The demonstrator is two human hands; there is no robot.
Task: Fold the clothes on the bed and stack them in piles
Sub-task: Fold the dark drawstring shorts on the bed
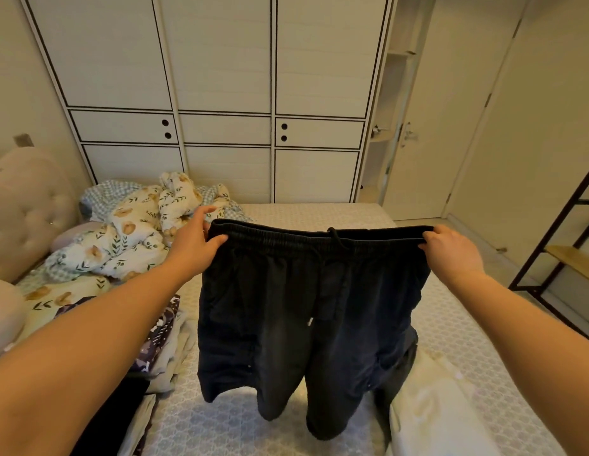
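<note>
Bed below, shorts stretched between hands

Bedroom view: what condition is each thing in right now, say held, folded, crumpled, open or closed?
Black shorts: unfolded, held up by the waistband, legs hanging above the bed.
Left hand: grips the waistband's left corner.
Right hand: grips the waistband's right corner.
Drawstring: tied, ends dangling.
Floral quilt: crumpled near the headboard.
Pile of clothes: stacked beside the left arm.
Wardrobe doors: closed.
Room door: closed.
</note>
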